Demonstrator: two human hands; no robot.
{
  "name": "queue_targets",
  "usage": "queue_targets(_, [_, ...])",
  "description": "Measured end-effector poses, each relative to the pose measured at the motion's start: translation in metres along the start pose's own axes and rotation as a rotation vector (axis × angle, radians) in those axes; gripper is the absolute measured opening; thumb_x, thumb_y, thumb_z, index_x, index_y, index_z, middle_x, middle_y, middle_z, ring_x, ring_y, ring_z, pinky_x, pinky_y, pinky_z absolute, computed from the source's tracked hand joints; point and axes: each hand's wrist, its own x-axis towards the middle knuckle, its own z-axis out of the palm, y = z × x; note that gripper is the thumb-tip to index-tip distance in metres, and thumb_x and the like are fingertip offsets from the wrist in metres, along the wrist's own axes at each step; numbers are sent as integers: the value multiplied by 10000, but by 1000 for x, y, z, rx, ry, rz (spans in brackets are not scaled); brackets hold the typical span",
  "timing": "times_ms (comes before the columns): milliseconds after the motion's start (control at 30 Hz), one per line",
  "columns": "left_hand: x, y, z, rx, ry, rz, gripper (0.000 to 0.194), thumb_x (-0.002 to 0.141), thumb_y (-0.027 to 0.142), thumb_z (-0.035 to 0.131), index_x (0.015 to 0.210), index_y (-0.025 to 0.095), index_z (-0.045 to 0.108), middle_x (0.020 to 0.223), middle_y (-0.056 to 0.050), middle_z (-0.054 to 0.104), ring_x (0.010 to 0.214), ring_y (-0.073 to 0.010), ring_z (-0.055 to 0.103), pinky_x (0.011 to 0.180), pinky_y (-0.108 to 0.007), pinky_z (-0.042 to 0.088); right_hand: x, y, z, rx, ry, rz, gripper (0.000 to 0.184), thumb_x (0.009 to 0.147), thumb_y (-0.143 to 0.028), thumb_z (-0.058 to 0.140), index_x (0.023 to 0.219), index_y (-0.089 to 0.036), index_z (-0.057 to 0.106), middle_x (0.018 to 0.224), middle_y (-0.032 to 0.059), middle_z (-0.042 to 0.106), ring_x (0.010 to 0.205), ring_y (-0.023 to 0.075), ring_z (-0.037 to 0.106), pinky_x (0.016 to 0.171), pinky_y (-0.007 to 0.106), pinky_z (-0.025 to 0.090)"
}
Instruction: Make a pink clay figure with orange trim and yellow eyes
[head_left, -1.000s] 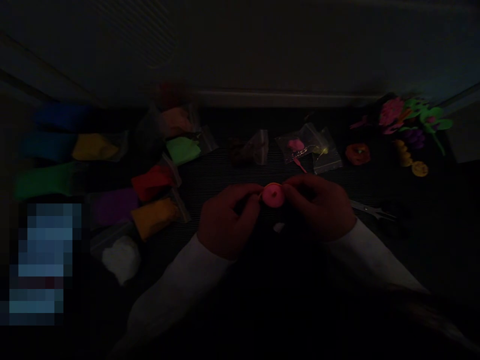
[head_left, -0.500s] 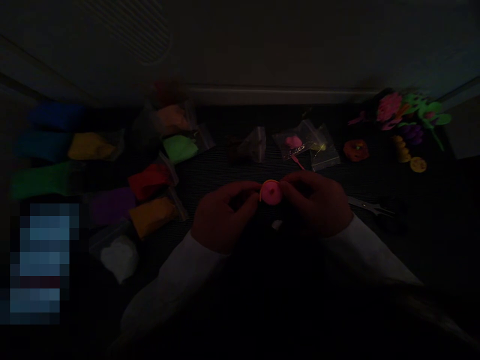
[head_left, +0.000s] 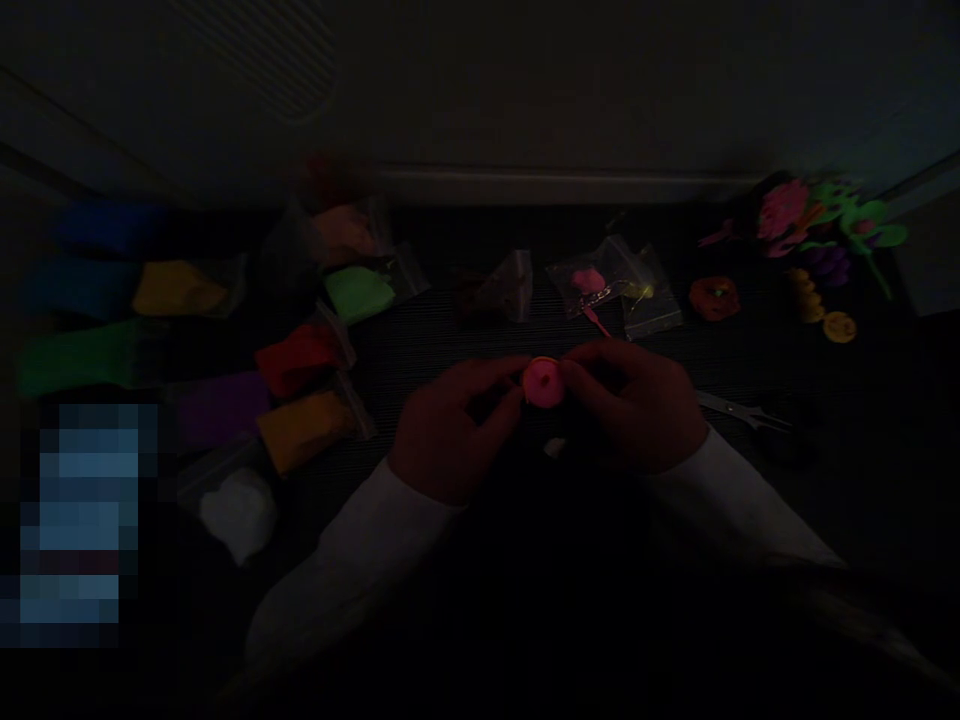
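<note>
Between my two hands is a round pink clay disc (head_left: 543,384) with a small dark spot at its middle. A thin yellow-orange strip (head_left: 545,359) runs along its upper edge. My left hand (head_left: 459,425) is closed, its thumb and fingertips at the disc's left side and the strip. From the right, my right hand (head_left: 637,405) pinches the disc's upper right edge. Just below the disc a small whitish scrap (head_left: 555,447) lies on the dark table. The scene is very dim, so the fingertips are hard to make out.
On the left lie several bags of coloured clay, among them an orange bag (head_left: 306,430) and a white one (head_left: 238,515). Scissors (head_left: 739,410) rest to the right. Behind are clear bags (head_left: 652,295), a red-orange clay piece (head_left: 714,298) and several colourful clay shapes (head_left: 784,210).
My left fingers have shifted slightly up and right along the disc's edge, and the strip's loose left end now sits closer to the disc. My right hand has barely moved.
</note>
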Motion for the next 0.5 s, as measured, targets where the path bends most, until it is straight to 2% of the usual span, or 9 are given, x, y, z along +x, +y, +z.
queue_targets(233, [0, -1, 2, -5, -7, 93, 320, 754, 232, 467, 1062, 215, 554, 936, 3, 624, 806, -104, 562, 742, -215, 436, 0, -1, 0, -16, -2, -3, 135, 741, -278, 516, 774, -203, 623, 681, -19, 636, 585, 92, 565, 527, 207, 407])
queue_targets(500, [0, -1, 1, -9, -25, 99, 339, 739, 282, 484, 1067, 226, 553, 871, 4, 618, 771, -110, 558, 716, -213, 431, 0, 0, 1, 0, 14, -3, 133, 742, -282, 516, 768, -210, 625, 681, -23, 638, 595, 91, 569, 535, 205, 414])
